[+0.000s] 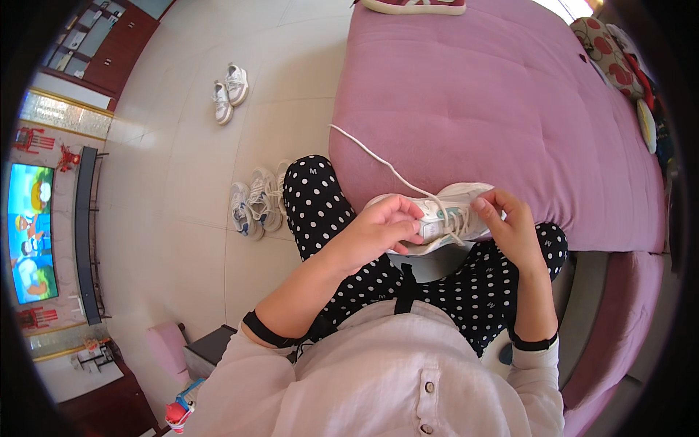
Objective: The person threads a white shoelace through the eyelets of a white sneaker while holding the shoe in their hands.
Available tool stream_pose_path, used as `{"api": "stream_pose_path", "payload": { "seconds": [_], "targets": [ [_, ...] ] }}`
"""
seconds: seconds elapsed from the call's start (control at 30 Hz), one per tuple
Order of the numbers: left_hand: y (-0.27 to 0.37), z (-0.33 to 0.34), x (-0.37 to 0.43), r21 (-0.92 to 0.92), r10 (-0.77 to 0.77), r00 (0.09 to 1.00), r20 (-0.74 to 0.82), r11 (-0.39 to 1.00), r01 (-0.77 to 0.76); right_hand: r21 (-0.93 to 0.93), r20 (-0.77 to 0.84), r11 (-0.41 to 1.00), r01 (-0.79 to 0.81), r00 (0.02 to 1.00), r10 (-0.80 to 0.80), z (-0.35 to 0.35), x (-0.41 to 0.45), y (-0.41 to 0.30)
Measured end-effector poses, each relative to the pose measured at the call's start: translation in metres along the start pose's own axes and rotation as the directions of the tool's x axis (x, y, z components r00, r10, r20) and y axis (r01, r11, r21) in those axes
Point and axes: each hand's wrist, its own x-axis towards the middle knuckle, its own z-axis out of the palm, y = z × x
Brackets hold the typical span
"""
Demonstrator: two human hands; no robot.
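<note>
A white sneaker with pale green parts [426, 203] lies sideways in front of me, at the near edge of the pink couch seat [437, 98]. My left hand [390, 226] is at the shoe's tongue and opening, thumb and fingers pinching at the tongue's edge. My right hand [505, 218] touches the toe side, its thumb and index finger close together; whether they pinch anything is too small to tell. A white shoelace [377, 157] runs from the shoe's upper eyelets over the seat, its end loose at the left. Lace also crosses the front eyelets.
Sneakers with blue parts [265, 202] stand on the tiled floor beside my left knee, another pair [229, 94] farther off. A red shoe [413, 6] rests at the seat's far edge. Cushions [606, 57] lie at the right. A dark box-like object [210, 349] stands at lower left.
</note>
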Motion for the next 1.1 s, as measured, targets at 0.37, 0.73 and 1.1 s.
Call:
{"api": "stream_pose_path", "payload": {
  "seconds": [0.37,0.73,1.1],
  "targets": [
    [-0.029,0.023,0.024,-0.166,0.131,0.978,-0.165,0.973,-0.158,0.13,-0.224,0.989,-0.077,0.969,0.105,0.002,-0.013,0.046],
    [0.01,0.059,0.058,-0.571,0.297,0.942,-0.154,0.752,-0.33,0.071,0.072,0.993,-0.091,0.994,0.086,-0.015,0.054,0.015],
    [-0.024,-0.033,0.104,0.857,0.885,0.434,-0.167,0.348,-0.38,0.296,0.027,0.949,-0.112,0.994,0.108,-0.007,0.041,0.043]
  ]
}}
